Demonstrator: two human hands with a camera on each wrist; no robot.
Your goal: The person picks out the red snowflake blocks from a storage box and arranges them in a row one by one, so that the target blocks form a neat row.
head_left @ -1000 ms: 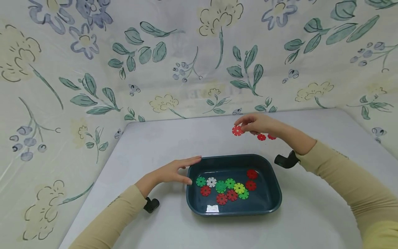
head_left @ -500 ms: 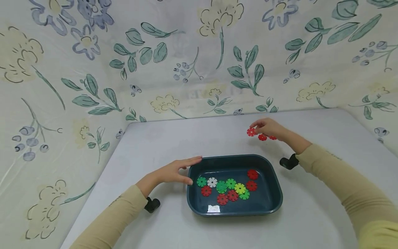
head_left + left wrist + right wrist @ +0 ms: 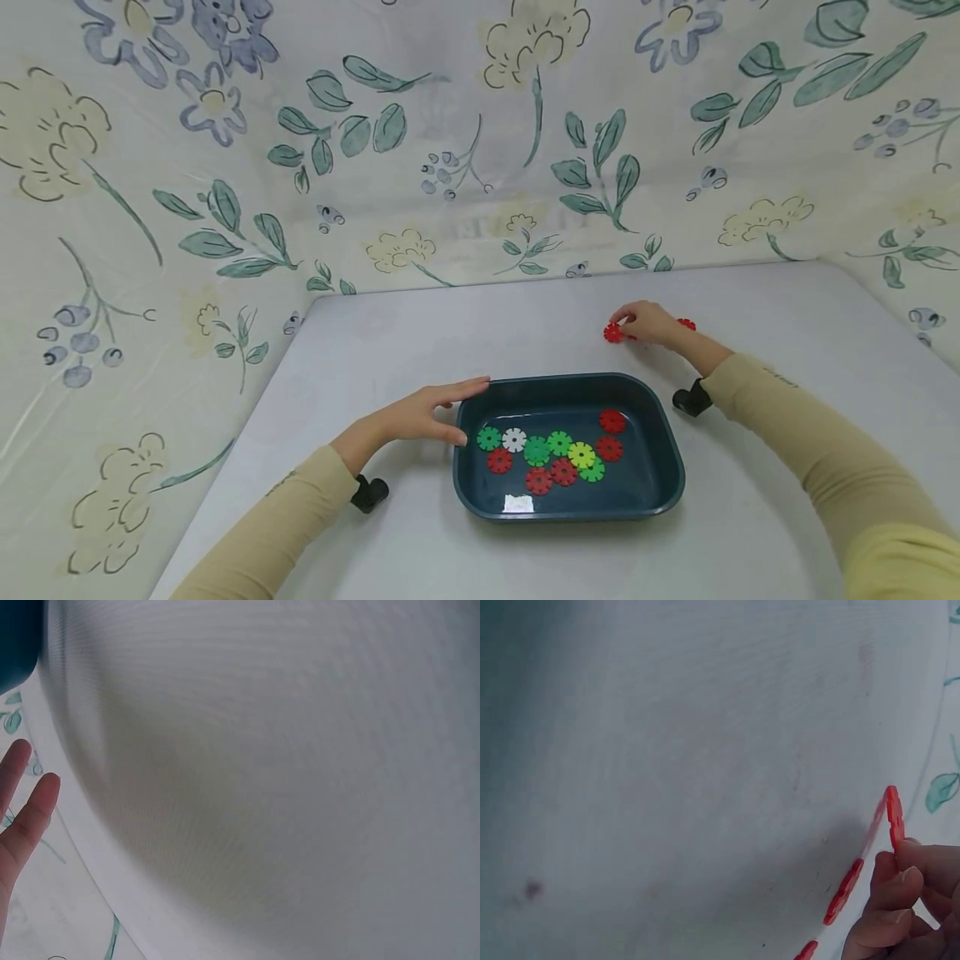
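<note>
When looking across the smooth white tabletop [image 3: 390,333], find a dark teal tray of glossy plastic [image 3: 637,483], rectangular with rounded corners, set fairly central, probably for easy reach from either side. At its left end, see the left hand [image 3: 416,415], with fingers straight and well spread, touching the rim by thumb and fingertip without any closed grip; likely braced there against sliding. Just beyond the tray's far right corner, see the right hand [image 3: 651,323], with thumb and fingers drawn together in a pinch on a thin red plastic disc with a notched edge [image 3: 612,333]. Held by its edge, perhaps to keep most of the face uncovered. Near that hand, note two matching red discs [image 3: 845,892] lying on the tabletop. Inside the tray, count eleven more notched plastic discs [image 3: 537,451], some overlapping: five red, four green, one yellow and one white. As for the pinched disc, looks bright red and nearly edge-on in the right wrist view, beside a faint reflection. Cannot tell whether touching the tabletop.
</note>
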